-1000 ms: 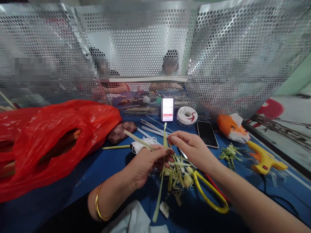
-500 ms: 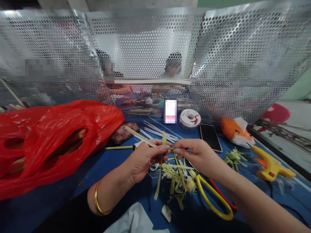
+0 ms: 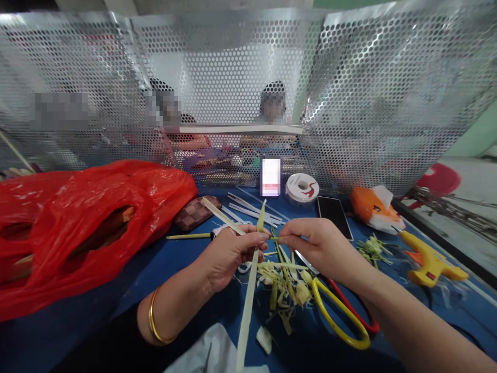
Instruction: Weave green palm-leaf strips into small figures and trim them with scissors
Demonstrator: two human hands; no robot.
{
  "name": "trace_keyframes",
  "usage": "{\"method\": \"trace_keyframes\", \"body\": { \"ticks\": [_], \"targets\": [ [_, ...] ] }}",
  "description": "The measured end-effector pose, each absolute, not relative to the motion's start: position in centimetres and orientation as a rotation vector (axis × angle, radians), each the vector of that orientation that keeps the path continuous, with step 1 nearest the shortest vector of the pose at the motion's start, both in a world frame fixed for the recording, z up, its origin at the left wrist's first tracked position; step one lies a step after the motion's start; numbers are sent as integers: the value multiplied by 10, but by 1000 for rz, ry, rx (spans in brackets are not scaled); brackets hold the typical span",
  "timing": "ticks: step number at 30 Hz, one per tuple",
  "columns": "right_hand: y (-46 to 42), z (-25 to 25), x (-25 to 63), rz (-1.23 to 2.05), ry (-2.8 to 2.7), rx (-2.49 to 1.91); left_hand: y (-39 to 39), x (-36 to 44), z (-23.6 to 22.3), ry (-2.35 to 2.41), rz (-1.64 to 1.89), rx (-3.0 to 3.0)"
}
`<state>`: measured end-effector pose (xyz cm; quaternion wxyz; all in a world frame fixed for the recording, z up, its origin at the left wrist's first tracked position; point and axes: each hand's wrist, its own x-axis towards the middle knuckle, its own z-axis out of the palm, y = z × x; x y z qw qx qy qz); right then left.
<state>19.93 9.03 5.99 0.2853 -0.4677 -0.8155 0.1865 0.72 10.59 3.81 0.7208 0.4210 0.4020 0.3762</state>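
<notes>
My left hand [image 3: 227,254] is closed, pinching pale green leaf strips [image 3: 249,300] between thumb and fingers. One strip hangs down toward the front edge, another sticks out to the upper left, and a pointed tip rises above the fingers. My right hand [image 3: 320,241] is beside it, thumb and fingertips pinched on the thin green end of a strip. Beneath both hands lies a heap of plant scraps [image 3: 285,290] with yellowish buds. Scissors [image 3: 341,327] with one yellow and one red handle lie below my right wrist, blades partly hidden.
A red plastic bag [image 3: 155,178] fills the left side. Behind the hands are a checkered pouch [image 3: 192,213], white strips [image 3: 252,207], a ribbon spool [image 3: 302,189] and a phone [image 3: 334,217]. A tissue pack [image 3: 373,207] and yellow glue gun [image 3: 430,259] are right. Perforated metal panels [image 3: 233,77] stand behind.
The hanging strip now reaches farther down, longer and broader to view. My right hand has drawn slightly away from the left, exposing more of the thin green end. The view has shifted slightly.
</notes>
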Motion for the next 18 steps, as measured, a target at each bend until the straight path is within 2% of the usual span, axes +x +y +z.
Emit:
{"method": "trace_keyframes", "body": {
  "ticks": [15, 18],
  "targets": [
    [93, 59, 206, 593, -2231, -1325, 107, 4, 39, 909, 778, 953],
    [94, 61, 210, 495, -2105, -1309, 103, 5, 39, 921, 683, 1016]
  ]
}}
